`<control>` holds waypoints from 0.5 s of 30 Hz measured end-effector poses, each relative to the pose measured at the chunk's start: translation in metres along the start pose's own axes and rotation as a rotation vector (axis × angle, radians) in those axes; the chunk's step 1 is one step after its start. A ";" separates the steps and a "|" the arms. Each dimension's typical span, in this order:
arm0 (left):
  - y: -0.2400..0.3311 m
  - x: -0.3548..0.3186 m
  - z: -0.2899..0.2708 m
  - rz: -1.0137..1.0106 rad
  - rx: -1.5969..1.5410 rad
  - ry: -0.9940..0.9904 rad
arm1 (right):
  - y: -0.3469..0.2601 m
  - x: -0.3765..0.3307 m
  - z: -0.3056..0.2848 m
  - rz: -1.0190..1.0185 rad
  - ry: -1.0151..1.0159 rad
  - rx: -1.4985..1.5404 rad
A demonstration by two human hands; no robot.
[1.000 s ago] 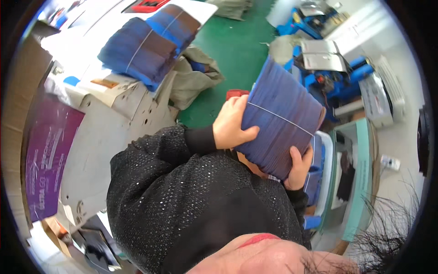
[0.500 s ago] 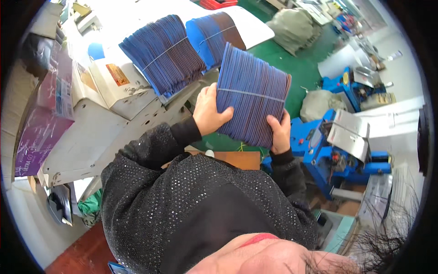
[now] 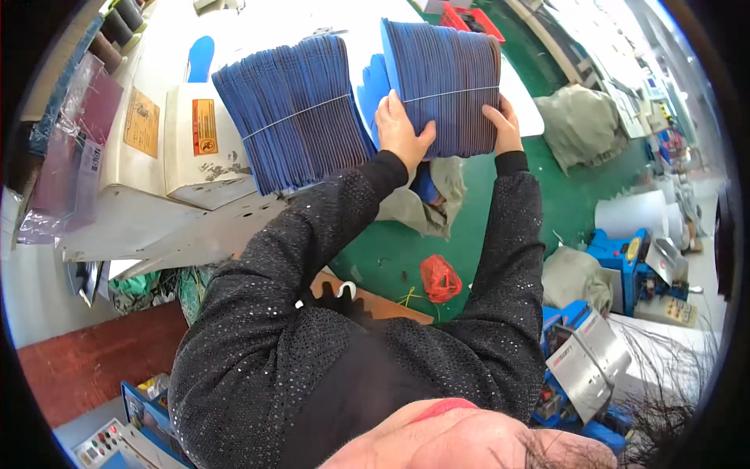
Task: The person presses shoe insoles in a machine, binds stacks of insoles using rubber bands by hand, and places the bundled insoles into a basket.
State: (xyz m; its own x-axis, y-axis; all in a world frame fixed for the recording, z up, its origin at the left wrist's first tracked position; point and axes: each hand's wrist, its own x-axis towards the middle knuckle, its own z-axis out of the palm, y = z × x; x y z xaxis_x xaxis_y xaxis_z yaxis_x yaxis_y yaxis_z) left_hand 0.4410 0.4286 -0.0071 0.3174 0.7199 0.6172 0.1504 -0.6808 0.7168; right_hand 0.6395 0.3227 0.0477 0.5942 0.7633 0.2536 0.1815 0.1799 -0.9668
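Observation:
Between my two hands is a tied bundle of blue insoles point(image 3: 447, 66), stacked on edge with brown showing towards the right side and a pale string round it. My left hand point(image 3: 401, 131) presses its near left corner, thumb along the front. On the lower right side my right hand point(image 3: 504, 125) grips it. The bundle is over the white table's near edge; whether it rests on it I cannot tell. To its left stands another tied insole bundle point(image 3: 301, 121). Partly hidden between them is more blue insole material point(image 3: 373, 82). A single blue insole point(image 3: 201, 59) lies farther left.
A cream machine housing point(image 3: 187, 148) stands at the left. Beyond the white table point(image 3: 522, 98) is a red basket point(image 3: 491, 25). A grey-green sack point(image 3: 582, 125) and a red plastic bag point(image 3: 441, 278) lie on the green floor. Blue machines point(image 3: 617, 248) stand at the right.
My hands have carried the held insole bundle forward, away from my body, to beside the other bundle over the table. My arms are stretched farther out, and the view has shifted.

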 end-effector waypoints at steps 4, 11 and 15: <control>-0.024 -0.006 0.020 -0.233 0.051 -0.129 | 0.051 0.022 0.008 -0.031 0.092 -0.297; -0.028 -0.006 0.029 -0.235 0.043 -0.102 | 0.069 0.026 0.000 -0.048 0.127 -0.506; -0.027 -0.001 0.019 -0.263 0.002 -0.135 | 0.071 0.005 0.009 -0.226 0.368 -0.771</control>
State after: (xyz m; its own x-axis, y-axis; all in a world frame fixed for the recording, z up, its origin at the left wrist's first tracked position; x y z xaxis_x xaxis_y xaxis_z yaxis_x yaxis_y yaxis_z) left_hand 0.4548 0.4437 -0.0327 0.3892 0.8474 0.3611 0.2456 -0.4733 0.8460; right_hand 0.6483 0.3444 -0.0204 0.6710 0.4878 0.5584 0.7239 -0.2679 -0.6358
